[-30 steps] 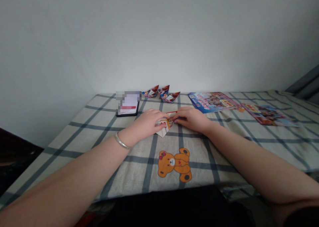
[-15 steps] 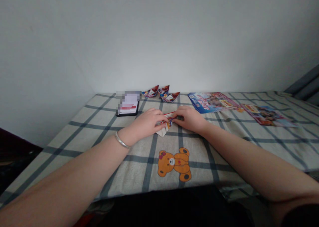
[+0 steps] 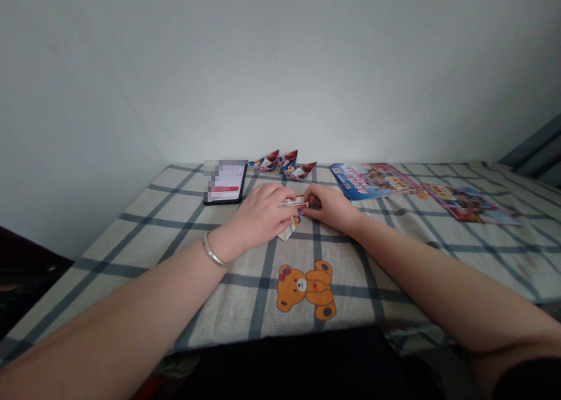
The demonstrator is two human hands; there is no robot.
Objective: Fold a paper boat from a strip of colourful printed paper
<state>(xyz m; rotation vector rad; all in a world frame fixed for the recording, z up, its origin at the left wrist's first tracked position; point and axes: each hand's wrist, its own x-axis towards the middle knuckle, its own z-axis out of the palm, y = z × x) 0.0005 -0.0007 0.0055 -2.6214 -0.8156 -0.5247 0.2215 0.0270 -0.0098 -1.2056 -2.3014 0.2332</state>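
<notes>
A small folded piece of printed paper (image 3: 288, 231), white with red, blue and yellow print, lies on the checked tablecloth between my hands. Its lower end comes to a point. My left hand (image 3: 267, 209) rests over its left side, fingers laid out across the paper and pressing on it. On the other side, my right hand (image 3: 328, 207) pinches the paper's right edge between thumb and curled fingers. Much of the sheet is hidden beneath the left fingers. A silver bangle (image 3: 213, 252) circles my left wrist.
Behind my hands, by the wall, stand several folded paper boats (image 3: 298, 171). A phone (image 3: 225, 183) lies to their left. Printed colour sheets (image 3: 363, 180) lie at the right, with another flyer (image 3: 471, 204) beyond. A bear print (image 3: 307, 289) marks the tablecloth (image 3: 184, 295) near its front edge.
My left hand has shifted right and spread further over the paper, covering more of it. My right hand stays at the right edge, its fingers slightly more curled.
</notes>
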